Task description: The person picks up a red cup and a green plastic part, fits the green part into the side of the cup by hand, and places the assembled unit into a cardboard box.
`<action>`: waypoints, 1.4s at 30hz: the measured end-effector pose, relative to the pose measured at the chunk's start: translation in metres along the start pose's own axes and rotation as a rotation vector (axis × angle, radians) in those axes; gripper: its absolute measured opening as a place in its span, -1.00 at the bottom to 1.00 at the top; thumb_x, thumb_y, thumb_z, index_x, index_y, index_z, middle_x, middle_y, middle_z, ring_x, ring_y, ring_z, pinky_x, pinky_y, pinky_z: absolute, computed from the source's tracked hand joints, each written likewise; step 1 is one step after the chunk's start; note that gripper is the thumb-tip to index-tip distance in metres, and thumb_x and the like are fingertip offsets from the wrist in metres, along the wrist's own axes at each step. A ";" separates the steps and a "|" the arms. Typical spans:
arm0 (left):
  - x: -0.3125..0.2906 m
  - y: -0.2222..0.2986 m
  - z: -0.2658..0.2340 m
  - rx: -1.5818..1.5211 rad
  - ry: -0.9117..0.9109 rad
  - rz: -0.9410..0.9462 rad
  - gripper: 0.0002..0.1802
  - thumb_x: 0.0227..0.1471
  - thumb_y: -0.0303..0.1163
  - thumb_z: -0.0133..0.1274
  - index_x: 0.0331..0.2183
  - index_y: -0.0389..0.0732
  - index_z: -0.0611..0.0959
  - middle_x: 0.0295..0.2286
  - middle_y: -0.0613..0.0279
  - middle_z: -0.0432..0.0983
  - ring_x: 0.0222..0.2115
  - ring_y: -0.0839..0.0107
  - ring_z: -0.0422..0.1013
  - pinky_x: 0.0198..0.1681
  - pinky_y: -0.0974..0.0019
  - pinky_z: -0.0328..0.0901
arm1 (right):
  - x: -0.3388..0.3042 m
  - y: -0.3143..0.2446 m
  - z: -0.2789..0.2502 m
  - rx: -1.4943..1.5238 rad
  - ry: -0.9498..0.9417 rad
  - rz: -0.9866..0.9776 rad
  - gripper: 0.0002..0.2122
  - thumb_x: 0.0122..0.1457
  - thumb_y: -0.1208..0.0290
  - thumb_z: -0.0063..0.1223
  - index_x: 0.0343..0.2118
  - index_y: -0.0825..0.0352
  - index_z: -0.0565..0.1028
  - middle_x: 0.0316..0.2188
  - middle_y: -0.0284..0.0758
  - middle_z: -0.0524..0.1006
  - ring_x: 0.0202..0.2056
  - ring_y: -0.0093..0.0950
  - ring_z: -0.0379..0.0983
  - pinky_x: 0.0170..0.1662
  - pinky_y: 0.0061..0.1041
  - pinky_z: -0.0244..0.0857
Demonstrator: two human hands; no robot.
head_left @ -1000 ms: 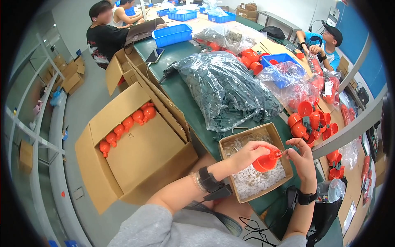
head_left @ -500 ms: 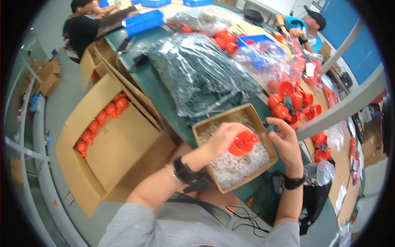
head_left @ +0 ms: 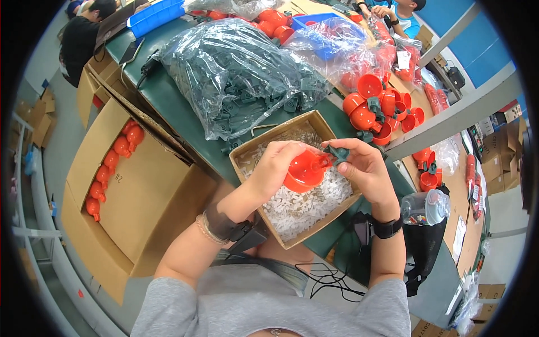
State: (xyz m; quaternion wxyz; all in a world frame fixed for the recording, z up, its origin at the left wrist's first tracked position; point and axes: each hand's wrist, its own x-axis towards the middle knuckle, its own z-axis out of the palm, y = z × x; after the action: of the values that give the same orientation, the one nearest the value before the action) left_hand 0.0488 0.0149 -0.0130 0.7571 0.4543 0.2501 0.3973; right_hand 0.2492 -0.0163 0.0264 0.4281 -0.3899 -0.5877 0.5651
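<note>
My left hand point(head_left: 276, 167) is closed round a red plastic cup point(head_left: 304, 175) with a spout-like fitting on its right side. Between the fingers of my right hand point(head_left: 364, 168) is a small dark green plastic part point(head_left: 337, 153), held right at that fitting; whether the two are joined I cannot tell. Both hands are above a shallow cardboard box point(head_left: 292, 242) of small white plastic pieces point(head_left: 300, 216) and some thin metal-looking ones. Beyond it lies a big clear bag point(head_left: 236, 78) full of dark green parts. A heap of red cups point(head_left: 387, 106), some with green parts, lies to the right.
Left of the table stands a large open carton point(head_left: 140, 185) with a row of red cups along its far side. A grey metal bar point(head_left: 449, 115) slants across the right. A clear plastic jar point(head_left: 425, 208) stands near my right forearm. Other people sit at the far side.
My right hand has come in to the cup and now holds a green part at its fitting. The view has shifted, so the table's things appear higher and further left.
</note>
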 end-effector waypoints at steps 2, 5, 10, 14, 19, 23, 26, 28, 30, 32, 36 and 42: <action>0.000 -0.001 0.000 -0.001 -0.001 0.005 -0.53 0.08 -0.27 -0.30 -0.27 -0.48 0.54 -0.34 0.01 0.53 -0.33 0.40 0.46 -0.19 0.41 0.31 | 0.002 0.003 0.002 0.007 -0.004 -0.002 -0.66 0.03 0.73 -0.03 -0.07 0.46 0.36 -0.09 -0.24 0.41 -0.12 -0.57 0.35 -0.07 -0.59 0.26; -0.002 0.001 0.000 -0.005 0.034 -0.007 -0.54 0.08 -0.27 -0.30 -0.27 -0.46 0.54 -0.35 0.02 0.53 -0.33 0.41 0.46 -0.19 0.41 0.31 | 0.004 0.006 0.002 0.012 -0.012 -0.005 -0.66 0.03 0.73 -0.04 -0.08 0.47 0.37 -0.09 -0.24 0.42 -0.13 -0.57 0.35 -0.08 -0.60 0.26; -0.001 0.000 -0.001 0.031 0.020 0.032 -0.55 0.07 -0.27 -0.30 -0.26 -0.45 0.54 -0.35 0.04 0.53 -0.33 0.42 0.46 -0.18 0.42 0.30 | 0.002 0.006 0.003 0.026 0.012 0.057 -0.65 0.02 0.74 -0.03 -0.07 0.47 0.36 -0.12 -0.26 0.43 -0.17 -0.59 0.38 -0.12 -0.63 0.27; -0.002 0.000 -0.003 0.034 0.015 0.042 -0.55 0.06 -0.26 -0.28 -0.27 -0.45 0.54 -0.37 0.04 0.53 -0.34 0.43 0.46 -0.19 0.43 0.30 | 0.002 0.010 0.003 0.077 0.020 0.017 -0.65 0.03 0.74 -0.03 -0.07 0.47 0.37 -0.16 -0.26 0.44 -0.20 -0.60 0.39 -0.14 -0.63 0.29; 0.000 -0.001 -0.004 0.028 0.027 0.067 -0.56 0.03 -0.26 -0.26 -0.32 -0.44 0.55 -0.40 0.05 0.53 -0.37 0.43 0.46 -0.23 0.44 0.31 | -0.001 -0.001 0.013 -0.089 0.021 0.032 -0.67 0.04 0.71 -0.01 -0.08 0.46 0.39 -0.19 -0.26 0.46 -0.21 -0.62 0.39 -0.13 -0.63 0.30; -0.001 0.000 -0.006 0.004 0.015 0.071 -0.59 0.01 -0.27 -0.25 -0.38 -0.44 0.56 -0.44 0.06 0.53 -0.41 0.42 0.45 -0.26 0.44 0.31 | -0.003 -0.006 0.020 -0.161 0.014 0.076 -0.67 0.03 0.72 -0.04 -0.08 0.46 0.39 -0.18 -0.28 0.46 -0.16 -0.61 0.38 -0.11 -0.61 0.29; 0.002 -0.008 -0.012 0.000 0.037 0.113 -0.61 0.01 -0.31 -0.25 -0.43 -0.43 0.57 -0.46 0.07 0.53 -0.43 0.42 0.45 -0.28 0.43 0.31 | -0.006 -0.012 0.022 -0.206 -0.015 0.024 -0.67 0.01 0.72 -0.03 -0.11 0.44 0.41 -0.18 -0.29 0.46 -0.16 -0.59 0.37 -0.13 -0.60 0.29; 0.001 -0.024 -0.016 0.191 0.154 0.164 -0.62 0.04 -0.32 -0.25 -0.46 -0.41 0.57 -0.49 0.09 0.53 -0.43 0.41 0.45 -0.30 0.42 0.32 | -0.007 -0.013 0.022 -0.371 -0.061 -0.012 -0.66 -0.04 0.70 0.01 -0.13 0.41 0.43 -0.21 -0.25 0.47 -0.18 -0.55 0.38 -0.18 -0.59 0.29; 0.003 -0.016 -0.012 -0.135 0.165 0.020 -0.63 0.04 -0.27 -0.21 -0.45 -0.37 0.57 -0.52 0.15 0.50 -0.48 0.43 0.42 -0.34 0.41 0.29 | -0.003 -0.011 0.031 -0.518 -0.049 -0.137 -0.68 -0.09 0.65 0.10 -0.19 0.38 0.45 -0.32 -0.23 0.47 -0.28 -0.45 0.41 -0.24 -0.57 0.27; 0.003 -0.017 -0.010 -0.381 0.141 -0.213 -0.61 0.03 -0.18 -0.16 -0.47 -0.33 0.56 -0.55 0.20 0.49 -0.51 0.46 0.41 -0.36 0.42 0.28 | -0.006 -0.006 0.034 -0.562 0.011 -0.211 -0.71 -0.13 0.62 0.17 -0.26 0.39 0.47 -0.42 -0.25 0.47 -0.36 -0.37 0.41 -0.28 -0.54 0.26; 0.002 -0.014 -0.009 -0.194 0.098 -0.025 -0.60 0.04 -0.14 -0.11 -0.33 -0.33 0.52 -0.49 0.21 0.48 -0.43 0.46 0.44 -0.37 0.44 0.34 | -0.003 0.003 0.029 -0.567 0.070 -0.319 -0.74 -0.12 0.60 0.18 -0.29 0.39 0.48 -0.47 -0.25 0.47 -0.44 -0.41 0.40 -0.35 -0.54 0.25; -0.004 0.000 0.004 0.056 -0.046 0.141 -0.49 -0.14 -0.35 0.19 -0.16 -0.22 0.32 -0.31 0.23 0.39 -0.39 0.51 0.40 -0.46 0.46 0.40 | -0.003 0.002 0.022 -0.610 0.193 -0.306 -0.75 -0.08 0.57 0.14 -0.26 0.37 0.48 -0.51 -0.24 0.43 -0.51 -0.39 0.37 -0.46 -0.53 0.21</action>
State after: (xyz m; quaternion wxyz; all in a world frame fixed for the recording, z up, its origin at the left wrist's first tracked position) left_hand 0.0497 0.0101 -0.0112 0.7196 0.5009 0.2112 0.4321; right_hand 0.2294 -0.0262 0.0243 0.4250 -0.4589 -0.7379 0.2535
